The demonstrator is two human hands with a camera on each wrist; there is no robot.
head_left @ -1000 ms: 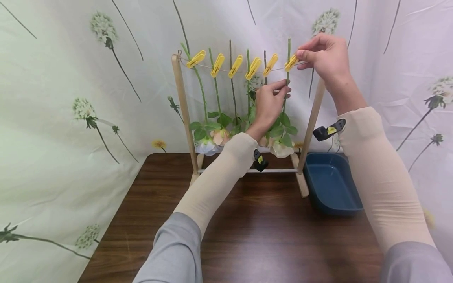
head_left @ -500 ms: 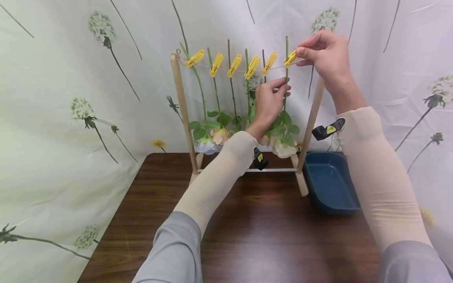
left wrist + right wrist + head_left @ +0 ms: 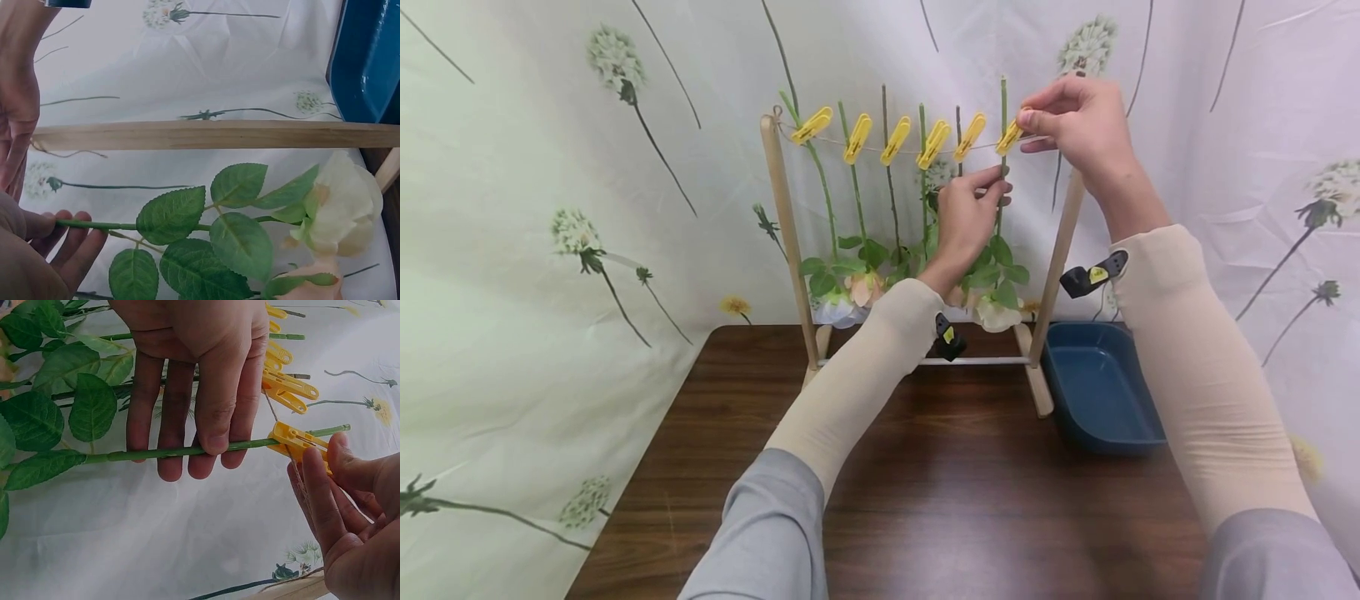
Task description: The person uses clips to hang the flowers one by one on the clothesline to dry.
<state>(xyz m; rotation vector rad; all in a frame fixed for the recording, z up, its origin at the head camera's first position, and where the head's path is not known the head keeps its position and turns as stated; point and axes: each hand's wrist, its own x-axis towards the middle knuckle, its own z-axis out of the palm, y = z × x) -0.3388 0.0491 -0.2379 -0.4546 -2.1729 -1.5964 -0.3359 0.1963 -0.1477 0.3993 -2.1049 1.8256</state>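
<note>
At the right end of the string, my right hand [image 3: 1086, 125] pinches a yellow clothespin [image 3: 299, 441] between thumb and fingers. The clothespin's jaws sit over the string [image 3: 301, 481] and a green stem [image 3: 119, 455]. Just below it, my left hand [image 3: 966, 212] pinches that stem between thumb and fingertips. This artificial white rose [image 3: 347, 203] hangs head down, with green leaves [image 3: 172, 215] along its lower stem. To the left, several more flowers hang upside down from yellow clothespins [image 3: 895, 140]; my left arm hides some of their blooms.
A wooden frame [image 3: 786, 233] carries the string between its two uprights, with a pale bar [image 3: 985, 361] low across it. Right of its foot stands a blue tub [image 3: 1105, 392]. Both stand on a dark wooden table [image 3: 970, 500], before a flower-printed cloth [image 3: 647, 250].
My right hand and the clothespin have shifted slightly left and down. The rose stem has moved a little left along with them. My left hand keeps its pinch on the stem.
</note>
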